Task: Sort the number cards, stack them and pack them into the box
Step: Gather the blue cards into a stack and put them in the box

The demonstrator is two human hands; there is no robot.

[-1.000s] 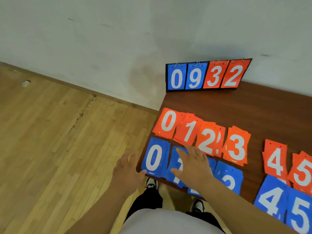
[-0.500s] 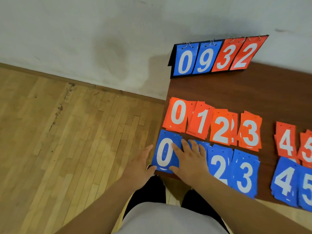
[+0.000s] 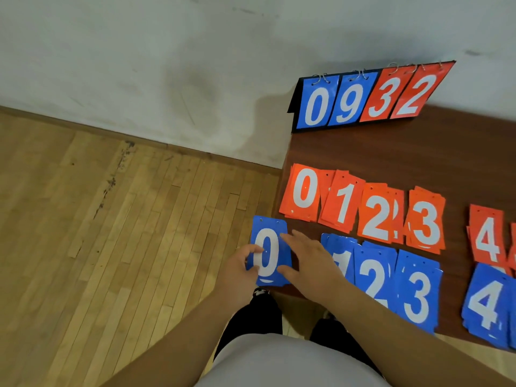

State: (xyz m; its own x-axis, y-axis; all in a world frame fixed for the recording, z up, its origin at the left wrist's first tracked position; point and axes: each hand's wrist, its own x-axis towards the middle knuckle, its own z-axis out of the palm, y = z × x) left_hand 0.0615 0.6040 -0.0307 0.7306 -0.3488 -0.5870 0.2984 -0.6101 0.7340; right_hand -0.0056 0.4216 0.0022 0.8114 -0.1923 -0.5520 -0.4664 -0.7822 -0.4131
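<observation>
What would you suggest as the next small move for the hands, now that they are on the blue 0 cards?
Probably lift the blue 0 pile clear and set it on the blue 1 pile. The left hand grips its left edge and the right hand its right, and the pile already overhangs the table corner, so it looks free to pick up.

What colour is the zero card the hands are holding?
Blue, with a white 0. The head view shows the zero card between the left hand and right hand.
</observation>
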